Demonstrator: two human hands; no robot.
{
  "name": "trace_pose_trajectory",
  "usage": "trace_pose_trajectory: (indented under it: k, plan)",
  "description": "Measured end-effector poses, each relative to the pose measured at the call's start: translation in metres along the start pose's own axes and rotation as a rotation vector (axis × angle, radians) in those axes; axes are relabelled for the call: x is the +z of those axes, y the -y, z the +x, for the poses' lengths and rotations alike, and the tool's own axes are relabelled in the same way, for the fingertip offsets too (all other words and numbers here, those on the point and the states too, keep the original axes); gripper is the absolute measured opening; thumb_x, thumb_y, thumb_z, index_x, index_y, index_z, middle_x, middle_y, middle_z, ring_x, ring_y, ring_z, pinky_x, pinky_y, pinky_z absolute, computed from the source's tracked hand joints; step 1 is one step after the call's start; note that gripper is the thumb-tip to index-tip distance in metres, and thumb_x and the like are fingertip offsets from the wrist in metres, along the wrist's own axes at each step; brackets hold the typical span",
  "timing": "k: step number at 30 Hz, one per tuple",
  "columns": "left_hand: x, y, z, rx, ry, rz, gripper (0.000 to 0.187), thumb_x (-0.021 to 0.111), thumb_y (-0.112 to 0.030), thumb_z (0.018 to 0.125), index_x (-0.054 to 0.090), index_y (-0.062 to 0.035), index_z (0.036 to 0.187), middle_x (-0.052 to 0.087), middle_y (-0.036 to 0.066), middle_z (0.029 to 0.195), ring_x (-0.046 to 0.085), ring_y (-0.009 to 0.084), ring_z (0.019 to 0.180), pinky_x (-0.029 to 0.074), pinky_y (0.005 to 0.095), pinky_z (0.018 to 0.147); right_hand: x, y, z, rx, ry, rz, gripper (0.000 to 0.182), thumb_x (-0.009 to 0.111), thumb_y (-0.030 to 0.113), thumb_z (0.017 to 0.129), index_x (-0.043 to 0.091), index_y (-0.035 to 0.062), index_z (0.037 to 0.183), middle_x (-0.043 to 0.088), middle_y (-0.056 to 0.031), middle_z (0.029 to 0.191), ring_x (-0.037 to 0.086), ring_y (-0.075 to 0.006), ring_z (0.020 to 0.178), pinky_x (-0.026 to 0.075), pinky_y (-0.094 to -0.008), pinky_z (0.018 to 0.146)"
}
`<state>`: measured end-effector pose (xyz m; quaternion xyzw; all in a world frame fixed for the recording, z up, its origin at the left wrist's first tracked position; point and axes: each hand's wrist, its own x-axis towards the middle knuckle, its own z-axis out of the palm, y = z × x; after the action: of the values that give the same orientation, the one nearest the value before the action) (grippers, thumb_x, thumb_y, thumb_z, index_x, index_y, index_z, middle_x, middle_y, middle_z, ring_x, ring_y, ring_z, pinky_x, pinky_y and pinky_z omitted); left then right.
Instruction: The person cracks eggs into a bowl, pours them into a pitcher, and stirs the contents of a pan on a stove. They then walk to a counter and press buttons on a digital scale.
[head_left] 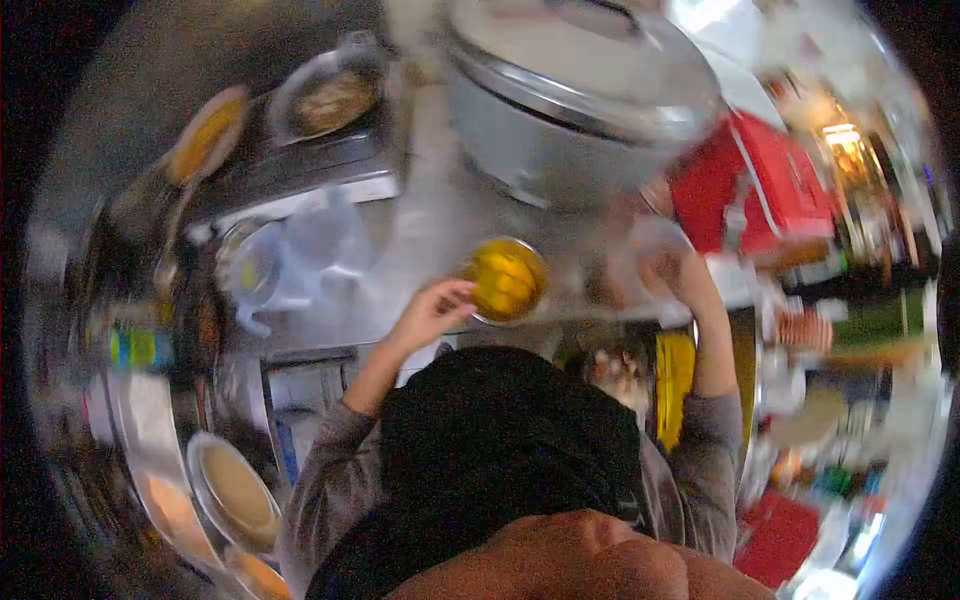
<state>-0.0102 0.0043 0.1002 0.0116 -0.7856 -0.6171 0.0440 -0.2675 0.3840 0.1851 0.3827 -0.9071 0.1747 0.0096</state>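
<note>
A small round metal bowl [520, 322] with yellow pieces in it is in the middle of the head view, over the steel counter. My left hand [437, 312] is at its left side, thumb and fingers closed at the rim. Farther right, my right hand [675, 275] reaches forward and is smeared by motion. A pale, translucent thing [645, 240] overlaps its fingers, and I cannot tell whether the hand grips it.
A large lidded metal pot [540, 150] stands just beyond the bowl. To the right is a red box-like thing [775, 190]. Clear plastic containers [325, 245] sit on the left, near a pan [335, 100] of food. A bowl [240, 485] is at lower left.
</note>
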Motion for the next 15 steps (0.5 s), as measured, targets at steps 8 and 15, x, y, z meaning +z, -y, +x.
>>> trace_pose_trajectory:
  k: [8,15]
  plan:
    - [-0.023,0.007,-0.05,-0.032,-0.206,-0.011,0.032,0.071,-0.017,0.084,0.064,-0.0096,0.114,0.059,0.005,0.098,0.057,0.0133,0.081,0.05,0.028,0.076,0.101,-0.141,0.047,-0.223,0.364,-0.454,0.037,0.063,0.017,0.074,0.061,0.0076,0.11,0.062,-0.0134,0.097,0.059,-0.0305,0.087,0.049,-0.0368,0.077]
    - [-0.029,0.031,-0.097,-0.158,-0.337,-0.023,0.032,0.071,-0.018,0.085,0.064,-0.0094,0.114,0.06,0.004,0.102,0.058,0.0123,0.085,0.049,0.0272,0.075,0.102,-0.133,0.075,-0.162,0.603,-0.397,0.035,0.064,0.019,0.075,0.062,0.0082,0.109,0.064,-0.0125,0.097,0.06,-0.0285,0.088,0.049,-0.0367,0.078]
